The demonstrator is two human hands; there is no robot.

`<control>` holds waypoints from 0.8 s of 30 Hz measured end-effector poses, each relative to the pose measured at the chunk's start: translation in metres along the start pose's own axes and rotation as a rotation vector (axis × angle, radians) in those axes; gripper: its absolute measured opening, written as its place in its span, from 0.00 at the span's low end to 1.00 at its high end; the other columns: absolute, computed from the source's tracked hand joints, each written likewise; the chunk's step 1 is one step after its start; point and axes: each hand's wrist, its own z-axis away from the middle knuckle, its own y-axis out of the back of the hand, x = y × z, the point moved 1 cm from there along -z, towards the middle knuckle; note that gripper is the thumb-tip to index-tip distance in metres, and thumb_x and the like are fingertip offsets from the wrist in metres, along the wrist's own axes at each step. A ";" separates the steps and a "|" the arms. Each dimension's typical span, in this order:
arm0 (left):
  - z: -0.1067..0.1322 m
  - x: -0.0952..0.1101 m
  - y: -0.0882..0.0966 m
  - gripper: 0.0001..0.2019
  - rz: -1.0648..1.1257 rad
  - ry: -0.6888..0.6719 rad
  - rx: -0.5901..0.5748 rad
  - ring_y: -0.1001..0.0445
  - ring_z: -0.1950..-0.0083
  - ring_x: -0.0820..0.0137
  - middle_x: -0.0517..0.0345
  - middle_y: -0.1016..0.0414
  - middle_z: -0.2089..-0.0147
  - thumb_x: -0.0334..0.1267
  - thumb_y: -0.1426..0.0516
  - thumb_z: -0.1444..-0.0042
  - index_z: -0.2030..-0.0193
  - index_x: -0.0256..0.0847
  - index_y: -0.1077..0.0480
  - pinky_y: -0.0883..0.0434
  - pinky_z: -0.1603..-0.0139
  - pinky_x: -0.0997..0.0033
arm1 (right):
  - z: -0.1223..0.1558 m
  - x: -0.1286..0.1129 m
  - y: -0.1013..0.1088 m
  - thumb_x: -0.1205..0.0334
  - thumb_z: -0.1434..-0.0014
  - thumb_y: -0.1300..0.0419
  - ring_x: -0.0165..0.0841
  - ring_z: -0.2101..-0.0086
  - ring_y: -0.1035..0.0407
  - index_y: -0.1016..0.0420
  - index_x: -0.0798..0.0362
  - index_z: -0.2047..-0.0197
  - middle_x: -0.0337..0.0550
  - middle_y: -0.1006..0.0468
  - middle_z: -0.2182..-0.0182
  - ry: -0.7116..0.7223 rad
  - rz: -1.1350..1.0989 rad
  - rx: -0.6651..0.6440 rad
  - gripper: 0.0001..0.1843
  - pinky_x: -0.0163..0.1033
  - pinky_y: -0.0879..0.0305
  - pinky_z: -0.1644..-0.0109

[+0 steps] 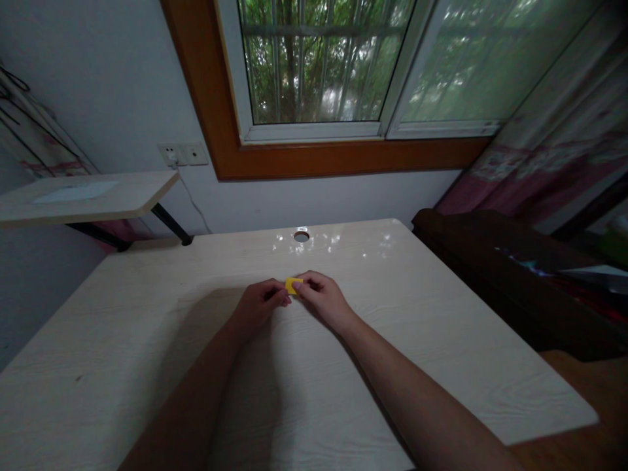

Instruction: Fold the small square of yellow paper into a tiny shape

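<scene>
A small, flat yellow piece of paper [290, 286] is held up between my two hands, just over the desk. The thumb of my right hand [324, 297] presses on its front, with the fingers curled behind it. My left hand [260, 304] is closed in a pinch at its left edge; the fingertips partly hide that edge. Whether the paper is folded is too small to tell.
Under my hands spreads a pale wood-grain desk [417, 353] with a round cable hole [301, 237] near its back edge. A raised shelf [142, 196] stands at the left. Beyond are a window [318, 131] and wall sockets [181, 155]. Dark furniture [481, 281] borders the right side.
</scene>
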 end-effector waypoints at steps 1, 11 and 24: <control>0.000 0.000 0.001 0.11 0.003 -0.006 0.037 0.25 0.66 0.70 0.56 0.22 0.69 0.42 0.44 0.41 0.66 0.38 0.26 0.28 0.62 0.72 | 0.000 0.000 0.000 0.53 0.45 0.37 0.28 0.74 0.37 0.23 0.55 0.66 0.37 0.29 0.76 0.000 0.014 0.001 0.13 0.34 0.42 0.69; -0.004 0.001 0.012 0.06 -0.199 -0.259 0.348 0.27 0.61 0.70 0.54 0.27 0.60 0.41 0.42 0.42 0.64 0.41 0.27 0.26 0.63 0.72 | -0.001 0.006 -0.001 0.52 0.45 0.37 0.30 0.73 0.35 0.22 0.54 0.66 0.40 0.25 0.72 0.011 0.076 0.022 0.13 0.34 0.41 0.69; -0.005 -0.001 0.007 0.05 -0.254 -0.249 0.236 0.27 0.63 0.71 0.55 0.29 0.60 0.38 0.43 0.41 0.62 0.41 0.27 0.25 0.61 0.72 | 0.001 -0.002 0.001 0.55 0.39 0.40 0.32 0.69 0.32 0.20 0.51 0.63 0.42 0.24 0.70 0.206 0.309 -0.025 0.10 0.36 0.39 0.64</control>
